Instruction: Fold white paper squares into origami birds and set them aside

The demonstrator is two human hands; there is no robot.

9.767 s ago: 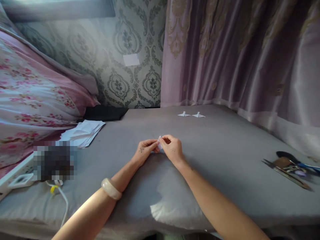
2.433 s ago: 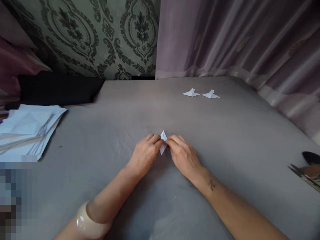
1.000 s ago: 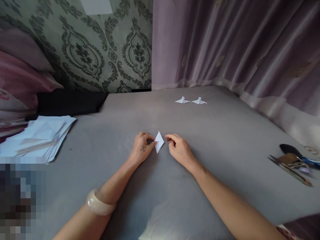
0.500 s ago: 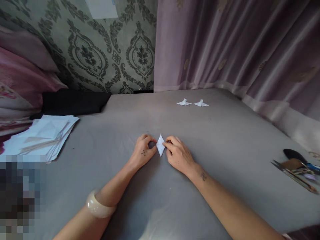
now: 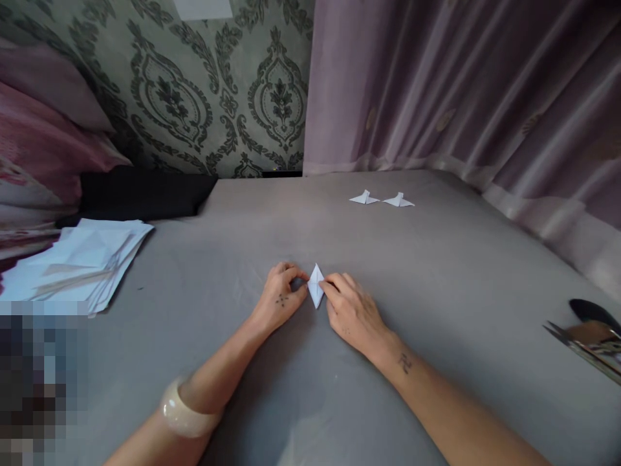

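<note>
Between my hands a small piece of white folded paper (image 5: 316, 292), shaped like a narrow diamond with crease lines, lies on the grey cloth surface (image 5: 233, 388). My left hand (image 5: 284, 294) pinches its left corner between thumb and index finger. At the opposite corner, my right hand (image 5: 354, 307) has its index finger laid on the paper, the thumb tucked beneath and mostly hidden. Farther back sit two finished-looking folded paper birds, a left one (image 5: 365, 198) and a right one (image 5: 399, 200), side by side.
A stack of white paper sheets (image 5: 82, 259) rests at the left, in front of a folded black cloth (image 5: 145, 194). Scissors (image 5: 577, 346) and other small tools lie at the right edge. A purple curtain (image 5: 378, 84) hangs behind, beside patterned wallpaper (image 5: 218, 84).
The whole view has shifted slightly, so the birds and tools appear farther right. Both hands stay at the corners of the folded paper, with the right index finger still against it.
</note>
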